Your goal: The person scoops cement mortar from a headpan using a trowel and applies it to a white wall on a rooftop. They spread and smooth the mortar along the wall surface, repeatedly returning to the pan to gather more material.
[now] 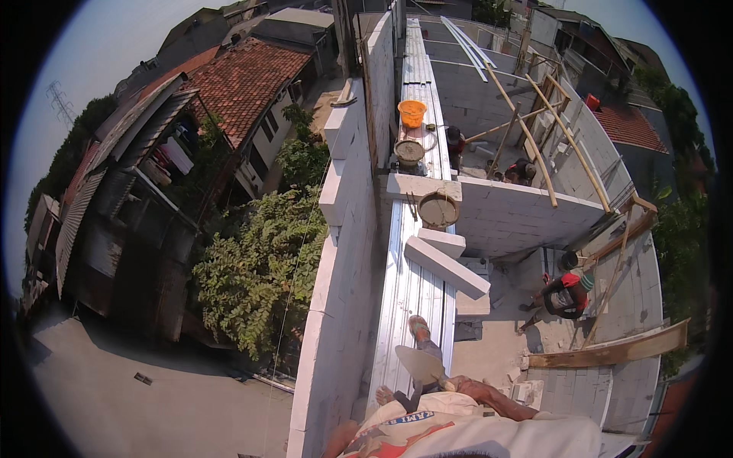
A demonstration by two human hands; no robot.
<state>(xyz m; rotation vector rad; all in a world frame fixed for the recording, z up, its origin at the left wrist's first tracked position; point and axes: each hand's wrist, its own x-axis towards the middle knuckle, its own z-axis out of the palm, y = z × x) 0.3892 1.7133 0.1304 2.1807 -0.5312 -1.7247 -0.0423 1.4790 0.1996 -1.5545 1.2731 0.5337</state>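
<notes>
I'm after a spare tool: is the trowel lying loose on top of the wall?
No, the trowel is held in the person's right hand.

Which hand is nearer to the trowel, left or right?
Right: the right hand holds the trowel. The left arm shows blurred at the lower left, beside the white block wall and apart from the trowel; its hand cannot be made out clearly.

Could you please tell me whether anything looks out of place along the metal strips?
Yes: beyond the trowel in the right hand, a long white block lies slanted across the lengthwise metal strips, one end jutting past their right edge, so it looks askew.
</notes>
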